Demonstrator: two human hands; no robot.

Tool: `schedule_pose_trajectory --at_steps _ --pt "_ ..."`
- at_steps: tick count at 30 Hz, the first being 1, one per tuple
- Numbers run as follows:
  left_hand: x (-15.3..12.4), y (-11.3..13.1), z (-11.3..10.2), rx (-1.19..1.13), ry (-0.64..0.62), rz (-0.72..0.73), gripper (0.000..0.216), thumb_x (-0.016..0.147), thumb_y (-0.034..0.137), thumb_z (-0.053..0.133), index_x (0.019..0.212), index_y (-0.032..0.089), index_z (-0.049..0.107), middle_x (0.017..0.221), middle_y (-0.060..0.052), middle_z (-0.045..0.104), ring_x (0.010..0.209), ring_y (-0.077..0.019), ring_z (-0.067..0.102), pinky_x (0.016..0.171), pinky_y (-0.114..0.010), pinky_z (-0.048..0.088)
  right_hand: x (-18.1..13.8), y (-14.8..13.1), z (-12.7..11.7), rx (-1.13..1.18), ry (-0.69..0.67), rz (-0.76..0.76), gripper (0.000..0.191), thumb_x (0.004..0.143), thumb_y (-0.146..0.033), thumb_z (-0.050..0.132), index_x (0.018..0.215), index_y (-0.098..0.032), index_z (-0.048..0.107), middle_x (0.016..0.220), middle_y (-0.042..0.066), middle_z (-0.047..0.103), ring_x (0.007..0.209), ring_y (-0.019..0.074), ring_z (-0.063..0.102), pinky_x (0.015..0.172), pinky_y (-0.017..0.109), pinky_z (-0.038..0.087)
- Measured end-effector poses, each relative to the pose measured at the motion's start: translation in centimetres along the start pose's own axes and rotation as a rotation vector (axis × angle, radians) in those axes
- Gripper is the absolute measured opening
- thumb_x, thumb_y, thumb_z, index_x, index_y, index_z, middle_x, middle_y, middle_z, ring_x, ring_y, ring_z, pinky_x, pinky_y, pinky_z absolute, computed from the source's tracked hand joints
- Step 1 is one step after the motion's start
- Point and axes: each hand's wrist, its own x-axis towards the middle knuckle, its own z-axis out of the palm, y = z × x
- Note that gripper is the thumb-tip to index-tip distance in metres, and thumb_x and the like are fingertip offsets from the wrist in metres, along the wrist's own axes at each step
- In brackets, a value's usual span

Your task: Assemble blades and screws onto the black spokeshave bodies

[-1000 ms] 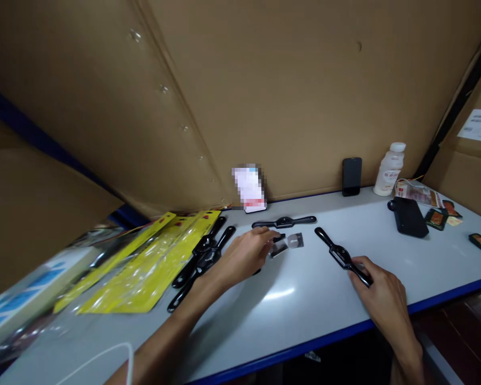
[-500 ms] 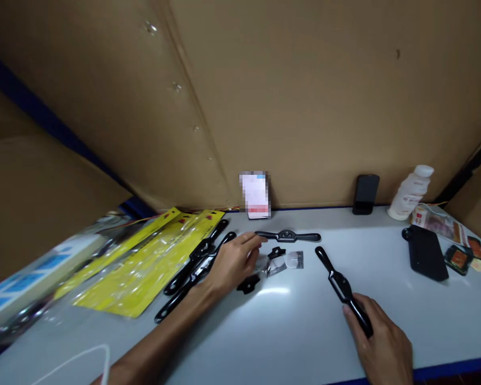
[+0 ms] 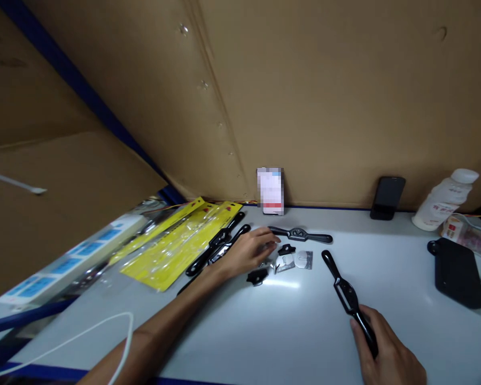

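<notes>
My right hand [image 3: 390, 342] grips one handle of a black spokeshave body [image 3: 346, 294], its other handle pointing up and away over the table. My left hand [image 3: 254, 248] is empty, fingers bent and a little apart, above small parts and near the left handle of another spokeshave [image 3: 299, 234] lying flat. Close to those fingers are a black lever cap [image 3: 286, 249], a second black cap [image 3: 257, 277], slotted metal blades [image 3: 303, 260] and small shiny bits [image 3: 273, 267]. More black spokeshaves [image 3: 216, 243] lie left of that hand, partly behind the forearm.
Yellow-backed clear blister packs [image 3: 176, 251] lie at the left, beside a white box with blue labels [image 3: 68, 264]. Two phones [image 3: 270, 191] lean on the cardboard wall. A bottle [image 3: 444, 200] and a black flat case [image 3: 459, 272] stand or lie at right. A white cable [image 3: 92, 323] crosses the lower left.
The camera view has swung, so the scene sits further right. My left hand has moved slightly over the parts; my right hand keeps hold of the spokeshave.
</notes>
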Motion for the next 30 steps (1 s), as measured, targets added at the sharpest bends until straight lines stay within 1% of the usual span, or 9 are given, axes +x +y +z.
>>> schedule_pose_trajectory --at_steps 2,5,9,11,15,19,22,25,30 --pt "0.0 0.5 0.6 0.019 0.012 0.019 0.023 0.099 0.03 0.051 0.11 0.02 0.069 0.109 -0.009 0.067 0.101 -0.0218 0.064 0.091 -0.037 0.053 0.1 -0.2 -0.2 -0.002 -0.018 0.026 0.036 0.102 -0.049 0.031 0.116 -0.034 0.061 0.11 0.0 0.076 0.069 0.0242 0.072 0.053 0.032 0.046" --pt "-0.1 1.2 1.7 0.083 -0.011 0.032 0.025 0.098 0.033 0.056 0.117 0.022 0.068 0.114 -0.008 0.066 0.107 -0.0233 0.061 0.093 -0.038 0.053 0.8 -0.3 -0.6 0.026 -0.07 0.042 0.03 0.098 -0.05 0.037 0.108 -0.035 0.062 0.093 -0.001 0.077 0.065 0.0236 0.071 0.051 0.03 0.042" --pt "-0.1 1.4 2.9 0.174 -0.032 0.032 0.024 0.097 0.025 0.056 0.117 0.022 0.068 0.112 -0.007 0.067 0.108 -0.0242 0.059 0.09 -0.038 0.054 2.1 -0.3 -1.5 0.095 -0.141 0.107 0.02 0.092 -0.048 0.049 0.096 -0.034 0.063 0.07 -0.004 0.069 0.059 0.0204 0.066 0.051 0.027 0.036" --pt "0.1 1.2 3.1 0.201 -0.035 0.05 0.022 0.097 0.022 0.054 0.114 0.022 0.069 0.109 -0.007 0.067 0.106 -0.0241 0.059 0.089 -0.037 0.054 2.6 -0.4 -2.0 0.148 -0.15 0.129 0.017 0.089 -0.047 0.053 0.092 -0.033 0.063 0.066 -0.006 0.065 0.059 0.0186 0.064 0.052 0.026 0.034" --pt "0.5 1.4 3.2 0.232 -0.005 0.082 0.023 0.097 0.018 0.051 0.11 0.021 0.07 0.106 -0.009 0.066 0.104 -0.0242 0.059 0.09 -0.038 0.053 2.3 -1.0 -2.2 0.172 -0.09 0.173 0.017 0.09 -0.045 0.053 0.091 -0.031 0.064 0.071 -0.004 0.067 0.062 0.0179 0.064 0.053 0.026 0.033" --pt "0.7 3.0 3.3 0.199 0.071 0.151 0.031 0.097 0.022 0.051 0.124 0.021 0.066 0.124 -0.012 0.062 0.114 -0.0277 0.053 0.098 -0.047 0.049 1.1 -1.5 -1.6 0.143 0.001 0.156 0.019 0.092 -0.04 0.052 0.1 -0.029 0.064 0.088 0.0 0.074 0.075 0.0218 0.069 0.06 0.028 0.038" --pt "0.3 4.9 3.4 0.182 -0.021 0.252 0.033 0.101 0.028 0.046 0.127 0.02 0.065 0.126 -0.012 0.064 0.113 -0.0292 0.053 0.096 -0.049 0.048 0.2 -1.7 -1.2 0.2 0.04 0.104 0.019 0.094 -0.035 0.049 0.104 -0.028 0.062 0.099 0.002 0.075 0.087 0.0232 0.071 0.07 0.03 0.043" --pt "-0.3 6.5 3.3 0.127 -0.113 0.351 0.031 0.101 0.028 0.048 0.125 0.02 0.065 0.126 -0.011 0.066 0.115 -0.0286 0.054 0.098 -0.049 0.045 -0.3 -1.8 -1.2 0.218 0.077 0.09 0.018 0.094 -0.031 0.05 0.107 -0.026 0.062 0.103 0.003 0.075 0.092 0.023 0.071 0.075 0.03 0.044" --pt "-1.3 7.7 3.0 -0.047 -0.204 0.41 0.01 0.094 0.027 0.061 0.101 0.021 0.067 0.13 -0.009 0.062 0.12 -0.0267 0.055 0.102 -0.047 0.046 -0.4 -1.9 -1.4 0.22 0.088 0.101 0.019 0.092 -0.03 0.053 0.108 -0.026 0.063 0.1 0.003 0.075 0.092 0.0226 0.071 0.076 0.029 0.044"
